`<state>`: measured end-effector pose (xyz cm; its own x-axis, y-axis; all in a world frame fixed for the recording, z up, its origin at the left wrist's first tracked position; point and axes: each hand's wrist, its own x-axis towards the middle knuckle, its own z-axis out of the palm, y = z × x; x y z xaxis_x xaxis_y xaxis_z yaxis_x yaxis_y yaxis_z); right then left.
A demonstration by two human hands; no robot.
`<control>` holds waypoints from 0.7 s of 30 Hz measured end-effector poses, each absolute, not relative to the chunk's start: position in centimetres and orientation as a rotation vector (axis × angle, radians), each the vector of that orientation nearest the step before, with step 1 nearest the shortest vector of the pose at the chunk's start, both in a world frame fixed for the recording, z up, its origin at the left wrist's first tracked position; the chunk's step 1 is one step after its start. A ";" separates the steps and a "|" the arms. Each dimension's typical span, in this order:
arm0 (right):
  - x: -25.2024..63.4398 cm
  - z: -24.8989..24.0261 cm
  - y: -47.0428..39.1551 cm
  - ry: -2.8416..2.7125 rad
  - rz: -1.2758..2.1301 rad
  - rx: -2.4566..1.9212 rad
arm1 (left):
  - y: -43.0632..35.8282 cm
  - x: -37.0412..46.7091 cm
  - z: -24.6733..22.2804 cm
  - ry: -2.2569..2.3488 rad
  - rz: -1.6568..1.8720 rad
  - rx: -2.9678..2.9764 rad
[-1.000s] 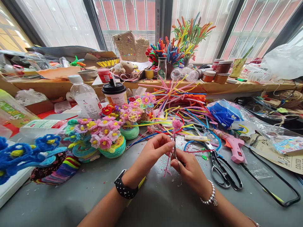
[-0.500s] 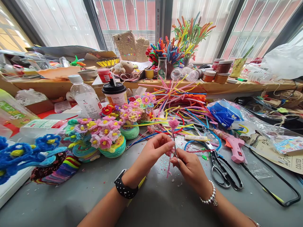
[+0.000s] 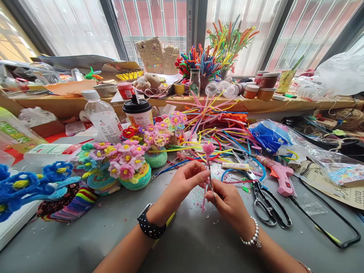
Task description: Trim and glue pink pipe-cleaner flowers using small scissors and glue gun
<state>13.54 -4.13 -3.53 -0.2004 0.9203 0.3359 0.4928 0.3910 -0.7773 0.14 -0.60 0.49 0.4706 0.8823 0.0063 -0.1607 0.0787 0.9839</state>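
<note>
Between the thumb and fingers of my left hand (image 3: 186,184) is a pink pipe-cleaner flower (image 3: 208,148). Its fuzzy head points up, and a thin pink stem hangs down below my fingers. My right hand (image 3: 231,201) is closed on small metal scissors (image 3: 210,185), whose blades point upward beside the stem. My fingers partly hide the scissors' handles and the middle of the stem. Both hands meet just above the grey table (image 3: 193,242). Pink fluff and glitter lie scattered beneath them.
Pots of finished pipe-cleaner flowers (image 3: 131,161) stand at left, near a water bottle (image 3: 104,119) and a lidded cup (image 3: 138,113). Loose pipe cleaners (image 3: 218,127) are heaped behind my hands. Large black-handled scissors (image 3: 269,204) and a pink glue gun (image 3: 283,176) with its cord lie at right.
The lower end of the pink stem has shifted slightly, and my right fingers have moved a little on the scissors. Otherwise both hands stay in place.
</note>
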 end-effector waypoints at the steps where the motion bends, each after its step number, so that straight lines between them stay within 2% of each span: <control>1: 13.5 -3.5 -4.1 -1.836 0.667 -1.226 | -0.6 0.1 0.5 0.740 0.896 1.245; 21: 13.6 -3.7 -4.1 -1.825 0.624 -1.222 | -0.5 0.1 0.4 0.741 0.894 1.250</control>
